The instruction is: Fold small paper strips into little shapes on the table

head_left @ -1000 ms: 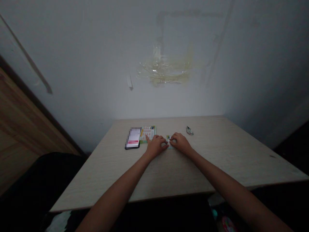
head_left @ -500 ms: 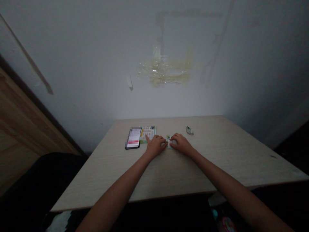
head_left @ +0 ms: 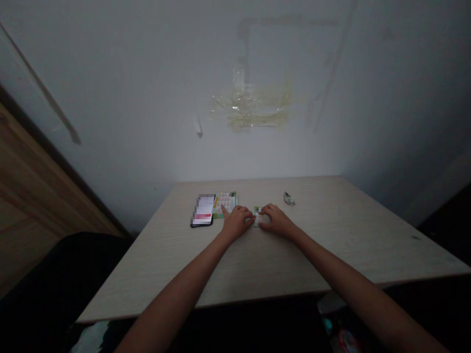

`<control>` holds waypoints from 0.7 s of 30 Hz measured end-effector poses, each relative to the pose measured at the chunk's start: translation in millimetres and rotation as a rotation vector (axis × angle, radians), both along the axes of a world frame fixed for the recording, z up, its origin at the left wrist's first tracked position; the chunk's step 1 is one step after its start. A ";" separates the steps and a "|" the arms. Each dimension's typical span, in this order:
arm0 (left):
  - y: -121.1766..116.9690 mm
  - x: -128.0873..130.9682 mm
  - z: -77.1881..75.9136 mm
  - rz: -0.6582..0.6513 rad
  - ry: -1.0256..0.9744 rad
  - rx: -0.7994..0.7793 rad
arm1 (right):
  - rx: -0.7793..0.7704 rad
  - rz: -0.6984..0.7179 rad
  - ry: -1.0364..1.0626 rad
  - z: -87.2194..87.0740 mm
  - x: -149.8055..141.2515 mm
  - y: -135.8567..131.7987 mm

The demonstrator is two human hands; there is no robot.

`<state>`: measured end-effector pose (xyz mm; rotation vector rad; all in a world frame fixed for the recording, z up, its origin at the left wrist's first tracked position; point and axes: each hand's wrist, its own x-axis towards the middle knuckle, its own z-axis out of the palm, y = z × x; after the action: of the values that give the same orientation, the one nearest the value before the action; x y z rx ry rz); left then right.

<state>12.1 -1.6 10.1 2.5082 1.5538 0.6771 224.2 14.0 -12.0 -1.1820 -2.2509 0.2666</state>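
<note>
A small printed card (head_left: 257, 217) lies on the worktop (head_left: 257, 264) between the 2 hands, partly covered by their fingertips. The left hand (head_left: 237, 223) has its fingers drawn in at the card's left edge, 1 finger raised toward the pack (head_left: 225, 201); the right hand (head_left: 275, 219) curls over the right edge, thumb and forefinger a little apart. Whether either pinches the card, I cannot tell. It looks thin and very light, probably bendable and easily creased, perhaps slick if coated. Lying low, it would suit a fingertip hold at 2 opposite edges. The phone (head_left: 203, 211) lies beside the pack; a crumpled wrapper (head_left: 289, 198) lies beyond the right hand.
</note>
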 end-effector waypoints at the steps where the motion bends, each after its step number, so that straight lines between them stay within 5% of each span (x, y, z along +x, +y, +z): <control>1: 0.3 -0.1 -0.7 -0.002 -0.008 0.005 | -0.001 0.001 -0.001 0.5 0.1 -0.6; 21: -4.4 -1.2 1.8 0.004 -0.001 -0.037 | -0.057 0.066 0.181 -5.1 7.9 4.7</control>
<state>10.9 -6.0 12.0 2.4788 1.5566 0.6447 232.1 18.7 -17.1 -1.0692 -2.1388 0.4483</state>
